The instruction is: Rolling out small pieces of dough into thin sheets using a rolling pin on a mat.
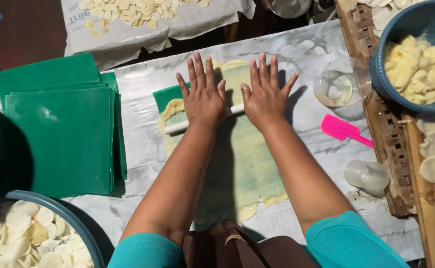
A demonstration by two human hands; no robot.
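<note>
I see left hand (205,99) and right hand (265,97), fingers spread flat, pressing white rolling pin (235,109). Dough sheet (242,164) near me looks thin; far end still unrolled.

Left hand (203,98) and right hand (265,95) — flat, fingers spread.

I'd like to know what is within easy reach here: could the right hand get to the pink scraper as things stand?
Probably yes. The right hand lies flat on the rolling pin, and the pink scraper lies just to its right on the table with nothing between them.
</note>
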